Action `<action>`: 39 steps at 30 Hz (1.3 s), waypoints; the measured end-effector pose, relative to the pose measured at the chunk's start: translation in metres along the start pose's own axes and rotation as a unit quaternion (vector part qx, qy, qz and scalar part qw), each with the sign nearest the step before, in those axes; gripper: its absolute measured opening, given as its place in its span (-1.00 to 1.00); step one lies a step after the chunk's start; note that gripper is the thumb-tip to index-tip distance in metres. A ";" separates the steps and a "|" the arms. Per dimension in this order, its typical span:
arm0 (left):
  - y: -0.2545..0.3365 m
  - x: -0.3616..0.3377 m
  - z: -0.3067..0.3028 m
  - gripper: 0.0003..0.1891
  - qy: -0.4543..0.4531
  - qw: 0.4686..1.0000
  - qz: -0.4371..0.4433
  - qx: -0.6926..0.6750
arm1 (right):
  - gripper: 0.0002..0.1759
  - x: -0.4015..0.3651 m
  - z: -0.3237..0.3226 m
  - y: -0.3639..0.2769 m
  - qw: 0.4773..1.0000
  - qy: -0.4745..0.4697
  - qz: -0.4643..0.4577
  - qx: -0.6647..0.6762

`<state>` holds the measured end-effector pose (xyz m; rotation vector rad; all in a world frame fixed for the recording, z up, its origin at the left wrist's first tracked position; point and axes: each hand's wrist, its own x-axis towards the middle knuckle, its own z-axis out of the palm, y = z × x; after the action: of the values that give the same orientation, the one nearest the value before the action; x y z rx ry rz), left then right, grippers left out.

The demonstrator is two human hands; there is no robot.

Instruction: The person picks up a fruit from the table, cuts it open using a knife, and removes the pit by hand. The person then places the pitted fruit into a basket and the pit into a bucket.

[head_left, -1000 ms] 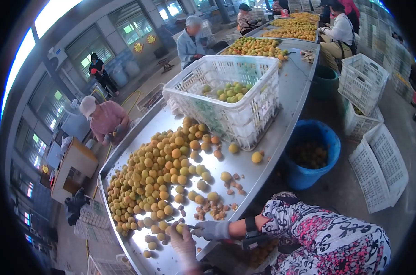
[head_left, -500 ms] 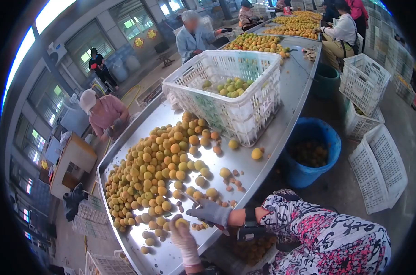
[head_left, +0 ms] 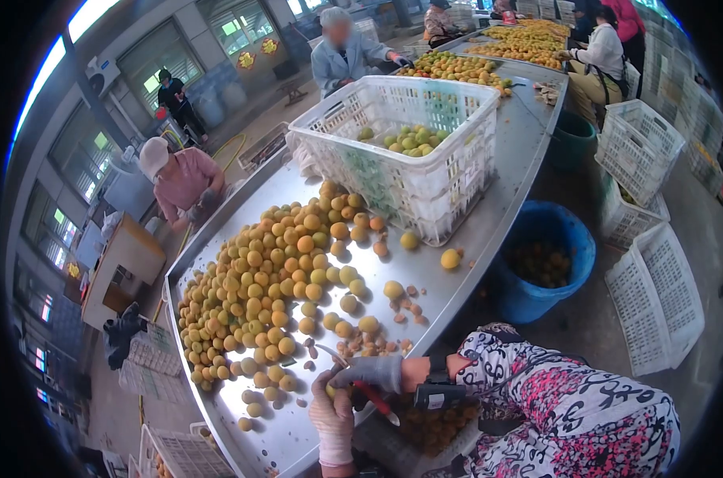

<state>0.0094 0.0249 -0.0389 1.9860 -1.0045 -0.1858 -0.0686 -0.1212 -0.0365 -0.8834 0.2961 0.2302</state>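
My left hand (head_left: 332, 414), in a pale pinkish glove, pinches a yellow-green apricot (head_left: 331, 391) above the table's near edge. My right hand (head_left: 369, 373), in a grey glove with a dark strapped device at the wrist, is closed around a red-handled tool (head_left: 376, 401). A thin metal part of it sticks out past the fingers towards the table; its working end is partly hidden. Both hands meet at the fruit. Just beyond them lie brownish apricot pieces (head_left: 368, 343) and a large heap of apricots (head_left: 258, 287) on the metal table (head_left: 433, 307).
A white plastic crate (head_left: 409, 179) holding green fruit stands on the table. To the right are a blue bucket (head_left: 549, 299) with fruit and stacked white crates (head_left: 636, 147). A person in pink (head_left: 185, 187) works across the table; others sit farther along.
My hands have come together, the left moving right and up to the right. The red handle shows more clearly now. The view has shifted slightly.
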 end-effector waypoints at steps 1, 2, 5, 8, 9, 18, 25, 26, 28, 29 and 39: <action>-0.003 0.000 0.000 -0.60 0.002 0.999 -0.005 -0.042 | -0.63 -0.004 0.000 -0.001 1.000 0.000 -0.006 -0.013; -0.002 -0.001 -0.001 -0.60 0.002 0.999 -0.006 -0.042 | -0.64 -0.007 0.002 -0.003 1.000 -0.001 -0.013 -0.026; 0.004 -0.002 -0.006 -0.60 0.003 1.000 0.014 -0.020 | -0.66 -0.003 0.005 0.002 0.999 -0.017 -0.022 0.039; 0.008 -0.004 -0.009 -0.60 -0.005 1.000 0.003 -0.013 | -0.68 -0.010 0.012 -0.001 0.999 0.000 -0.014 0.038; 0.009 -0.004 -0.010 -0.60 -0.011 1.000 -0.004 -0.023 | -0.68 -0.007 0.011 0.003 0.999 -0.001 -0.012 0.039; 0.004 -0.007 -0.012 -0.60 -0.026 0.993 0.046 0.102 | -0.71 0.004 0.017 0.009 0.997 0.048 -0.034 -0.040; -0.004 -0.003 -0.001 -0.63 -0.006 0.985 0.043 0.168 | -0.70 0.027 0.015 0.030 0.977 0.144 -0.120 -0.104; -0.005 -0.001 0.001 -0.64 0.014 0.989 0.037 0.145 | -0.72 0.028 0.017 0.028 0.969 0.166 -0.147 -0.105; -0.003 0.003 0.006 -0.65 0.028 0.991 0.038 0.124 | -0.75 0.016 0.025 0.011 0.982 0.162 -0.098 -0.014; -0.005 0.005 0.008 -0.65 0.039 0.996 0.008 0.081 | -0.79 0.023 0.025 0.009 0.976 0.160 -0.141 -0.031; 0.036 0.011 0.004 -0.74 -0.014 0.988 -0.044 -0.149 | -0.69 -0.031 0.019 -0.027 0.989 0.052 -0.124 -0.054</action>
<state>-0.0058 0.0038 -0.0117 1.7575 -0.8534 -0.3907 -0.0863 -0.1251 0.0047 -1.0325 0.2697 -0.0323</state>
